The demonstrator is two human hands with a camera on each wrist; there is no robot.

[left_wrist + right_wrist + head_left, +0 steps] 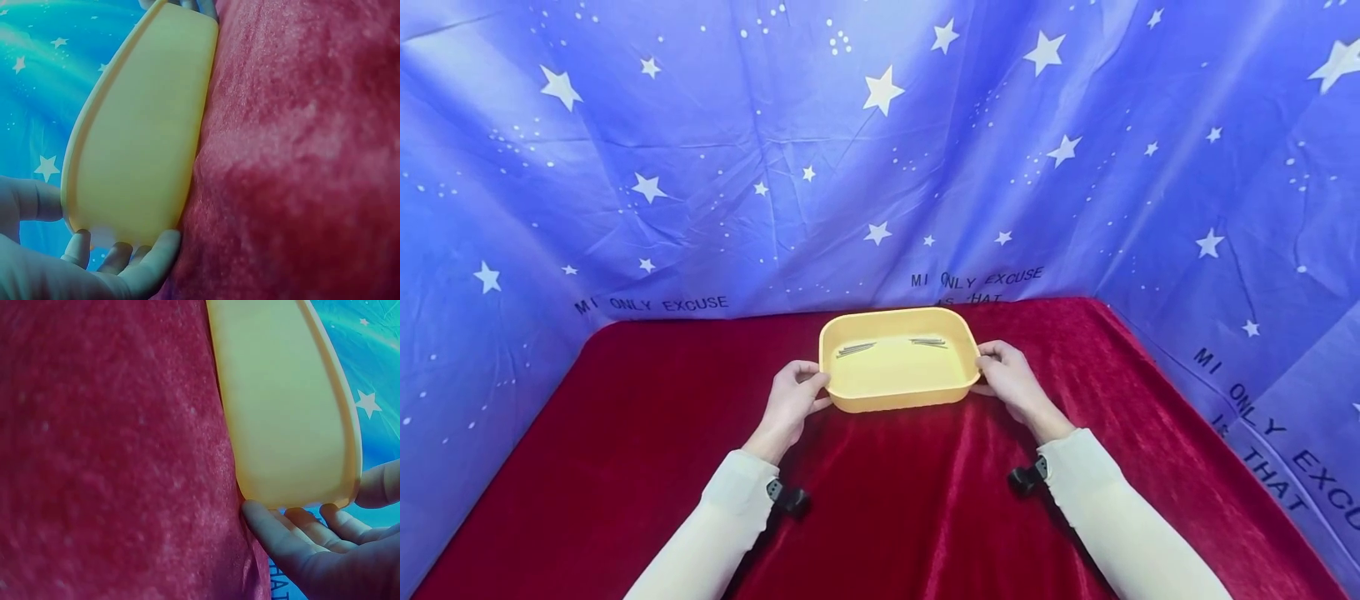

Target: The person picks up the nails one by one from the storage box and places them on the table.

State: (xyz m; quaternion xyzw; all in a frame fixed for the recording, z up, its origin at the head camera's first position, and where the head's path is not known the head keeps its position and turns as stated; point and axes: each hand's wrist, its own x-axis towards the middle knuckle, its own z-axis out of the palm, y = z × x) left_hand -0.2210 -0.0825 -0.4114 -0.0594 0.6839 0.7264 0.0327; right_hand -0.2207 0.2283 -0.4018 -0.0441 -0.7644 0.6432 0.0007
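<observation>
A yellow rectangular plastic tray (897, 402) sits on the red velvet cloth (625, 433) in the middle of the table. My left hand (797, 392) grips its left end, thumb over the rim and fingers (125, 259) curled under the wall. At the other end my right hand (1006, 375) holds the right rim the same way, fingers (294, 531) under the tray's wall (281, 412). Two small bundles of thin grey metal pieces lie inside near the far wall, one at the left (856, 348), one at the right (928, 342).
A blue star-printed cloth (880, 150) hangs as a backdrop behind and along both sides of the table. The red cloth runs to the table's edges at left and right. Small black wrist cameras (790, 498) sit at both cream sleeves.
</observation>
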